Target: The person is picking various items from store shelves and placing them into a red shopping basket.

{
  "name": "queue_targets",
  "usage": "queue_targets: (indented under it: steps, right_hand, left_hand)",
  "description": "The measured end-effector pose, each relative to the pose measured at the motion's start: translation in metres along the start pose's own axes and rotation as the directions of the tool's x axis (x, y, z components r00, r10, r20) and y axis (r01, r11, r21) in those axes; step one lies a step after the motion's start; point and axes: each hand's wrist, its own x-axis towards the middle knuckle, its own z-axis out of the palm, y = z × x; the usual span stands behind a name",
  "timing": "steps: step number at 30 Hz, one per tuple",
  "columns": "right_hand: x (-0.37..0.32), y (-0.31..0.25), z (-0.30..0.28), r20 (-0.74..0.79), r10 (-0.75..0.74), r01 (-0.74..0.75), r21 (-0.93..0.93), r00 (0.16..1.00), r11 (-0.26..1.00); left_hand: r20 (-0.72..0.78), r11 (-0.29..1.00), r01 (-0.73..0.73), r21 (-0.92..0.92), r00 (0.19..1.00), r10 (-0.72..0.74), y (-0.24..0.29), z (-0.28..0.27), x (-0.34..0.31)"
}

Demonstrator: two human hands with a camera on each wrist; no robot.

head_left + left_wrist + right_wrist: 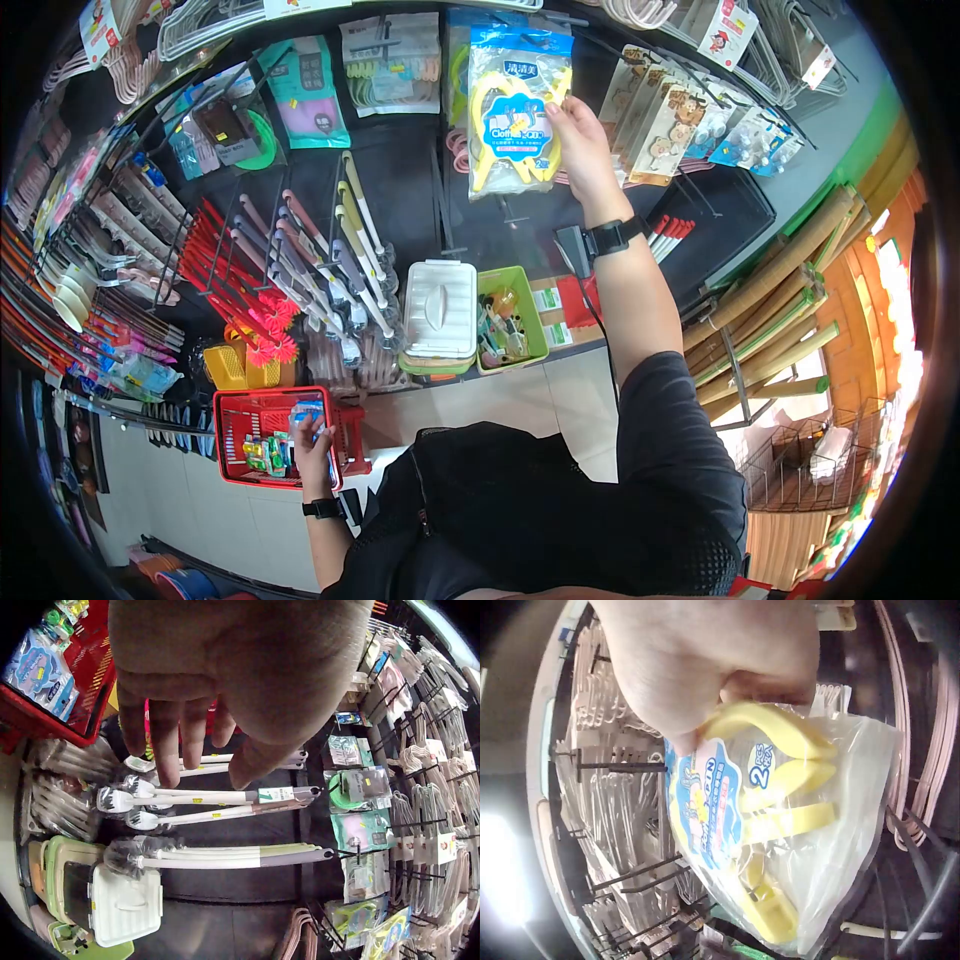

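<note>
My right hand (pixel 585 150) pinches the right edge of a clear packet of yellow clothes pegs (pixel 510 165) with a blue header, raised in front of the rack. The right wrist view shows the large pegs (pixel 787 821) through the plastic, with "2 PCS" printed on the label (pixel 712 810). My left hand (pixel 314 450) hangs by a red shopping basket (pixel 222 450), its fingers loosely bent and holding nothing in the left wrist view. Inside the basket lie a blue packet (pixel 41 671) and several small colourful packaged items (pixel 265 455).
Long-handled brushes (pixel 350 220) hang from rack hooks left of centre. Below stand a lidded white box (pixel 440 310) and a green bin (pixel 540 345). Clothes hangers (pixel 640 10) hang along the top. Bamboo-like poles (pixel 780 300) lean at the right.
</note>
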Motion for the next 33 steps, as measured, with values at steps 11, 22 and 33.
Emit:
queue_targets:
  steps: [11,22,33]
  right_hand:
    - [0.056,0.034,0.011,-0.025,-0.022,0.02,-0.09,0.999,0.996]
    - [0.101,0.083,0.002,-0.054,-0.051,0.039,-0.212,0.997,0.976]
    - [0.077,0.089,-0.015,-0.098,-0.18,0.12,-0.437,0.979,0.892]
  left_hand:
    - [-0.06,1.0,0.01,0.023,0.998,-0.008,-0.001,-0.002,-0.012]
    - [-0.115,0.999,0.037,0.009,0.993,-0.036,-0.012,-0.015,-0.023]
    - [-0.189,0.993,0.093,0.074,0.979,-0.077,-0.031,-0.046,-0.032]
